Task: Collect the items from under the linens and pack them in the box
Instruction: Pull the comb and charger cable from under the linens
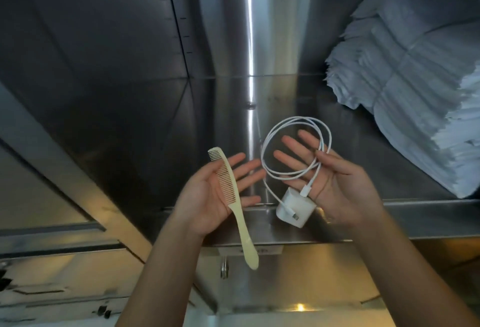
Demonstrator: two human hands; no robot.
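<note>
Fingers point(249, 168) flat, palms up above shelf point(181, 118). Left hand point(207, 196) cradles comb point(228, 183). Right hand point(337, 178) carries charger point(296, 207), thumb point(324, 157) pinning cable point(305, 191) against uncoiling, I reckon. Linens point(415, 92) right; box unseen.

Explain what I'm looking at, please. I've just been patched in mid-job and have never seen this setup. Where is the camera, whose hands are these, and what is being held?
There is no machine here. A person works with two bare hands, and the single picture comes from a camera worn on their head, looking forward and down.

The left hand is palm up with a cream comb lying across it. The right hand is also palm up, its thumb pinning a coiled white cable that is plugged into a white charger block.

Beyond the hands is a steel shelf, with a stack of folded white linens on its right side. No box is in view.
</note>
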